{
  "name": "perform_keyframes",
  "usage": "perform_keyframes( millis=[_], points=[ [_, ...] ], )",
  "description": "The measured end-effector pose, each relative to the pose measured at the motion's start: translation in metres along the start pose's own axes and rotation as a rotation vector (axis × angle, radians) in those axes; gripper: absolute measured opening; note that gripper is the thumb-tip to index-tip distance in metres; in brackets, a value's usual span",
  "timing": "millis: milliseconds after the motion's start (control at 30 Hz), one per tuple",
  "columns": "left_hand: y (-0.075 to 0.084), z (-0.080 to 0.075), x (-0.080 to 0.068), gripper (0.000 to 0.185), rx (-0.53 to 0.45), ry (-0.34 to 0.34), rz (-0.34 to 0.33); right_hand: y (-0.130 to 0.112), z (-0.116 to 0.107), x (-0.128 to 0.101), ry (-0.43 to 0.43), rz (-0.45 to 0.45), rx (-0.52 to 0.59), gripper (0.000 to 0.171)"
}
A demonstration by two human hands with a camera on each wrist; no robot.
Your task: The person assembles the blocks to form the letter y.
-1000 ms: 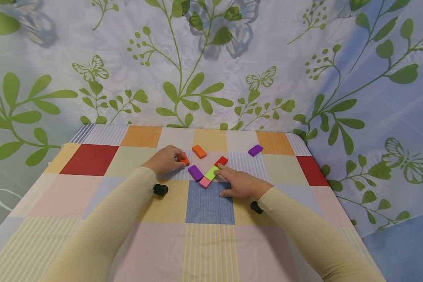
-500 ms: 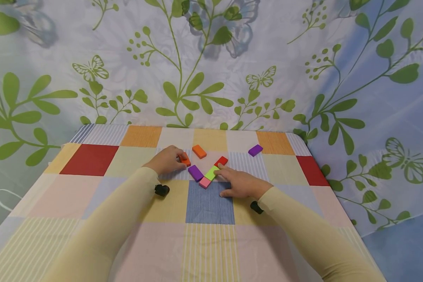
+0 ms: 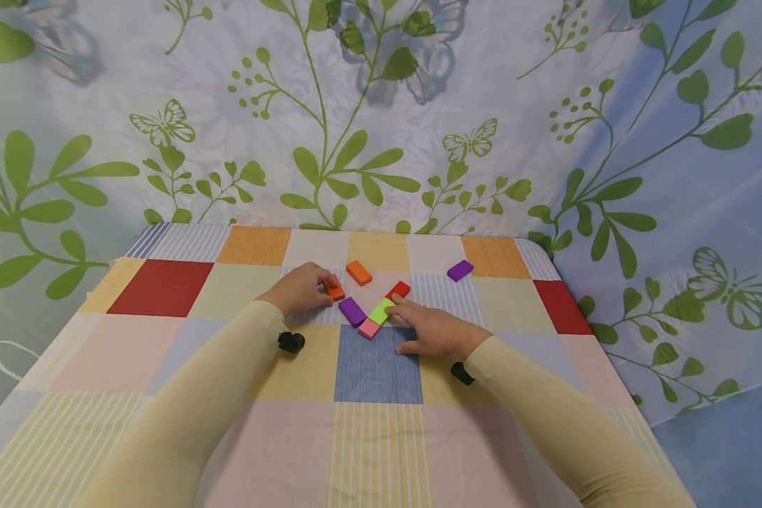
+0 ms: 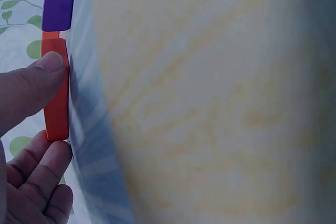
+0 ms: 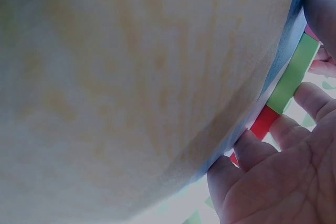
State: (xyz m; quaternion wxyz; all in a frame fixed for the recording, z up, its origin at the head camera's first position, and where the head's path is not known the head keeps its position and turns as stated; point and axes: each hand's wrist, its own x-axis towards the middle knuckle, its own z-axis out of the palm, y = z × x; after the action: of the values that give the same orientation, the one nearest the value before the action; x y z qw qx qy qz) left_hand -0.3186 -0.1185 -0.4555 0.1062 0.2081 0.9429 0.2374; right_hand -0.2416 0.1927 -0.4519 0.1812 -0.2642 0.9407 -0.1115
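With thumb and fingers my left hand [image 3: 297, 289] pinches a red-orange block [image 3: 334, 288] lying on the cloth; in the left wrist view the thumb presses that block [image 4: 58, 95] from the side and fingers meet its lower end. A purple block [image 3: 353, 312] lies just to its right. It slants toward a pink block [image 3: 369, 329], which leads a diagonal row with a lime green block [image 3: 381, 312] and a red block [image 3: 398, 290]. Spread fingers of my right hand [image 3: 441, 330] rest along that row, fingertips at the green block [image 5: 295, 74], thumb apart on the cloth.
An orange block [image 3: 358, 273] lies behind the row, and another purple block [image 3: 460, 270] farther back on the right. A patchwork cloth [image 3: 381, 451] covers the table. Behind it hangs a leaf-print curtain [image 3: 228, 99]. A white cable [image 3: 3, 360] loops at the left edge.
My left hand and the red-orange block have shifted very slightly right toward the purple block. The right hand and the other blocks stay where they were.
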Motion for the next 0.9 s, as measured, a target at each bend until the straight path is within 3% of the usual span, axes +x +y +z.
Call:
perform_keyframes(
  millis=[267,900],
  points=[
    [0.0032,-0.0025,-0.0014,0.034,0.018,-0.007,-0.006,-0.0015,-0.0008,-0.0005,-0.004,0.003,-0.001,0.083],
    [0.0050,-0.0006,0.0012,0.031,0.027,0.000,0.024,-0.0006,-0.0016,-0.0010,-0.007,0.001,0.022,0.082]
  ],
)
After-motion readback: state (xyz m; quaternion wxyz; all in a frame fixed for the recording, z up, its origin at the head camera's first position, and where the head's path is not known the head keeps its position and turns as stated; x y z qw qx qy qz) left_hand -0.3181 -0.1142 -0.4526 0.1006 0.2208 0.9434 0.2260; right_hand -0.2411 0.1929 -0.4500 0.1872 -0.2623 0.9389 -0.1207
